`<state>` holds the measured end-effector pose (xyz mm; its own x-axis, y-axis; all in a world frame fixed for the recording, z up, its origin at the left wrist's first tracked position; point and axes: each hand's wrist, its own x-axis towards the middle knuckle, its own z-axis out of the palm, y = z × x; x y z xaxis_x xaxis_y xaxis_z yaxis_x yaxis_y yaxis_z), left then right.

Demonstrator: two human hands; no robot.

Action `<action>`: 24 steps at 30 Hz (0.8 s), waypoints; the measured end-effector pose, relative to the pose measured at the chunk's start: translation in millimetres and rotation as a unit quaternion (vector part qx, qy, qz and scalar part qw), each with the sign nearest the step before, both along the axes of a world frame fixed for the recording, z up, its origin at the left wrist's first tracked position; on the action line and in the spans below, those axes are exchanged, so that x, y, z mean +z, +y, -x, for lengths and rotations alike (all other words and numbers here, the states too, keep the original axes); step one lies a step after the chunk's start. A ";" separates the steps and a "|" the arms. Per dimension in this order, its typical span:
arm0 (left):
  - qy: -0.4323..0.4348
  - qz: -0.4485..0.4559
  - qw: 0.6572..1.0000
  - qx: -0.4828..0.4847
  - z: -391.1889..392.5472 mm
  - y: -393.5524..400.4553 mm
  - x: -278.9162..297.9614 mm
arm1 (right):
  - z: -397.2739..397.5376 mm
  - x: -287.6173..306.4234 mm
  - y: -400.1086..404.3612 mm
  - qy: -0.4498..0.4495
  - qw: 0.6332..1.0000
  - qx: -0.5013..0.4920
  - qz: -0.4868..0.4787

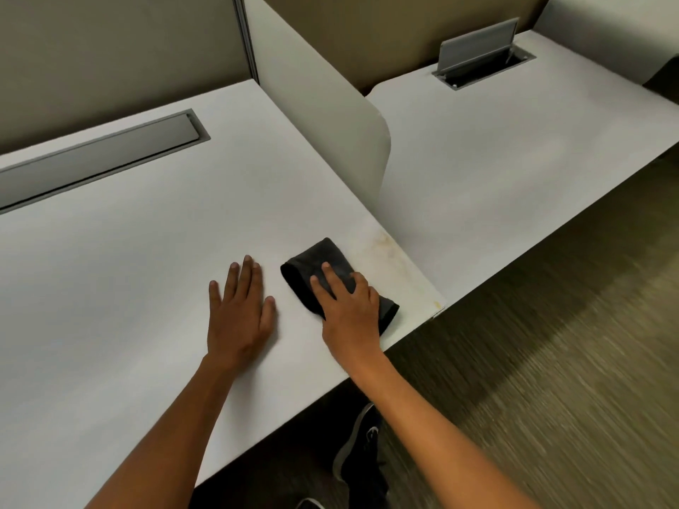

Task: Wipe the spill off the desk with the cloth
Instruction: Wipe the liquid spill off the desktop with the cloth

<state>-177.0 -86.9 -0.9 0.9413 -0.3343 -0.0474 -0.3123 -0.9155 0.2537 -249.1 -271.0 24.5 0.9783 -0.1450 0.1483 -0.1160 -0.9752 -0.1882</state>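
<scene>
Both hands flat: right grip (349,306) released atop cloth (323,262) near desk (147,251) edge, left (239,310) released on bare desk.

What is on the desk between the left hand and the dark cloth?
Nothing: in the head view only a bare strip of desk separates the left hand from the cloth.

- Desk (128,259): broad bare surface to the left of and behind the left hand (240,310), which lies flat on it.
- Divider panel (323,115): upright, closing the desk's far right side; its rounded end stops short of the front edge.
- Cloth (319,260), under the right hand (349,310): bare strip between it and the right edge.
- Closed cable tray (92,159): flush with the surface.
- Neighbouring desk (514,141): raised cable flap (477,49) at rear.
</scene>
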 end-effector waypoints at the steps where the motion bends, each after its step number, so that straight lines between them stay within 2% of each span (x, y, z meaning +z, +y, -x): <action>1: 0.000 -0.001 1.000 0.000 -0.1 0.0 -0.1 | 10.3 -1.3 1.9 -0.001 1.000 0.013 0.005; 4: -0.001 -0.007 1.000 -0.001 -0.5 1.1 -0.6 | 42.3 -5.4 -7.6 -0.003 0.999 0.021 0.024; 9: -0.001 0.002 1.000 -0.005 0.6 3.7 -3.8 | 60.1 -5.5 -59.0 0.005 0.996 -0.063 0.065; 15: -0.010 0.003 1.000 0.000 2.4 2.6 -5.7 | 7.5 -6.9 -92.7 0.016 0.993 -0.107 0.044; 24: -0.011 -0.003 1.000 0.004 1.5 -0.7 -2.5 | -81.8 -0.5 -91.2 0.045 0.998 -0.051 0.018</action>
